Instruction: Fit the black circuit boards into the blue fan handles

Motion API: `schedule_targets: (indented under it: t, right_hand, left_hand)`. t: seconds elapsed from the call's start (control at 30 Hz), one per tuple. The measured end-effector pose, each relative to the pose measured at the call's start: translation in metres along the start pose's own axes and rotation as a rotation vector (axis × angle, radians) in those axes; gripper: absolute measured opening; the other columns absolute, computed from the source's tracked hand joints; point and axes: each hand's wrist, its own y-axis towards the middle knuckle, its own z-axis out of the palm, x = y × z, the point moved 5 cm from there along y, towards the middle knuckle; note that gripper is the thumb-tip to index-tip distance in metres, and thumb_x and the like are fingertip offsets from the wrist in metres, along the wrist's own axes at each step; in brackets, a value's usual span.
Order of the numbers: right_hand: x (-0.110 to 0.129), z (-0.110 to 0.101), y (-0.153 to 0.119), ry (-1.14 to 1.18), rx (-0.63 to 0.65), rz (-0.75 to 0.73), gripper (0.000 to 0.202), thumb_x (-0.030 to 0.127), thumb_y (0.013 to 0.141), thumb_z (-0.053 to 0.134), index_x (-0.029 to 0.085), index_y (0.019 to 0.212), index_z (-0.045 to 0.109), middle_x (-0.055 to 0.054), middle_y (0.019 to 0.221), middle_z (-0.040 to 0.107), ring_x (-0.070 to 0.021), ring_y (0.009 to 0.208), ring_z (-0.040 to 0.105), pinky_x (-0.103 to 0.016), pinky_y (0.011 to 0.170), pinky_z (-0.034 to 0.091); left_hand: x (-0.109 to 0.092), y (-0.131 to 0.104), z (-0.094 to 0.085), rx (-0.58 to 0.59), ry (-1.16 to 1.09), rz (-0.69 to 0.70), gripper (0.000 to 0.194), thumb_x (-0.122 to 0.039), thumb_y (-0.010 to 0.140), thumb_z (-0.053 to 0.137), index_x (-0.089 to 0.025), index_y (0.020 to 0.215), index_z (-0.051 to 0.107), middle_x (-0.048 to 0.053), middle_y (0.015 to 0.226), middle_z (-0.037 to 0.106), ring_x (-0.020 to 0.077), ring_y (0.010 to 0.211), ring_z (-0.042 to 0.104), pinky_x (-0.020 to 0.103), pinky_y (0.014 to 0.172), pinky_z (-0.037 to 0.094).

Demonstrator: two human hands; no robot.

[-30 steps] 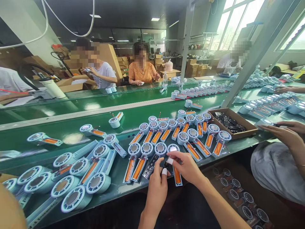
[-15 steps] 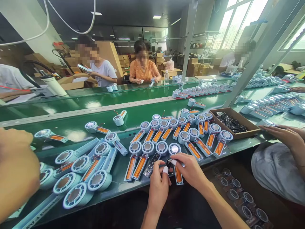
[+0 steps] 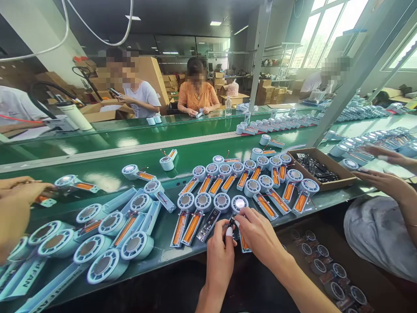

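Observation:
Low over the near edge of the bench, my left hand pinches a small black circuit board between thumb and fingers. My right hand meets it from the right, fingertips closed at the board's upper end; they partly cover it. Just beneath lies a light-blue handheld fan body with a round head and an orange battery in its open handle, partly hidden by my right hand. To the left, another fan body has a black board lying over its handle. Several more open fan bodies lie beyond my hands.
A cardboard box of black boards stands to the right. Fans with handles lie heaped at left. A co-worker's hands work at right, another's hand at left. The green conveyor runs behind.
My hands stay together on the board, with the right shifted slightly over the fan. The co-worker's hand at left has drawn back over the belt; another hand has appeared at right.

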Motion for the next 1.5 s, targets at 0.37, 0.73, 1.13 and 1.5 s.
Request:
schedule_targets:
  t: [0.37,0.73,1.13,1.5]
  right_hand:
    - [-0.006,0.011,0.002,0.057,-0.024,0.040,0.027,0.007,0.098,0.041,0.018,0.095,0.066,-0.012,0.102,0.065,-0.0237,0.084,0.063,-0.035,0.074,0.050]
    - [-0.028,-0.007,0.016,0.453,0.092,-0.010,0.019,0.009,0.092,0.061,0.023,0.094,0.074,0.000,0.090,0.067,-0.0146,0.083,0.066,-0.023,0.074,0.052]
    - [-0.024,-0.003,-0.002,0.443,-0.064,0.269,0.029,0.015,0.092,0.059,0.022,0.119,0.065,-0.007,0.114,0.064,-0.0208,0.102,0.063,-0.033,0.091,0.051]
    - [-0.043,-0.008,-0.028,0.563,0.026,0.310,0.032,0.015,0.088,0.058,0.024,0.116,0.068,-0.002,0.093,0.071,-0.0154,0.073,0.066,-0.024,0.064,0.055]
  left_hand:
    - [-0.005,-0.001,-0.005,-0.010,-0.029,0.067,0.031,-0.027,0.089,0.047,-0.023,0.109,0.070,0.009,0.110,0.076,0.0271,0.098,0.073,0.037,0.080,0.058]
    - [0.001,0.016,-0.017,0.144,-0.134,0.007,0.032,-0.039,0.084,0.057,-0.018,0.098,0.076,0.004,0.074,0.073,0.0203,0.067,0.070,0.030,0.063,0.059]
    - [0.016,0.024,-0.020,0.184,-0.005,-0.071,0.050,-0.045,0.083,0.053,-0.020,0.126,0.059,0.006,0.090,0.078,0.0238,0.068,0.073,0.041,0.078,0.059]
    - [0.010,0.012,-0.008,0.251,0.184,-0.006,0.057,-0.021,0.089,0.040,-0.024,0.144,0.053,0.000,0.068,0.070,0.0225,0.058,0.068,0.035,0.069,0.054]
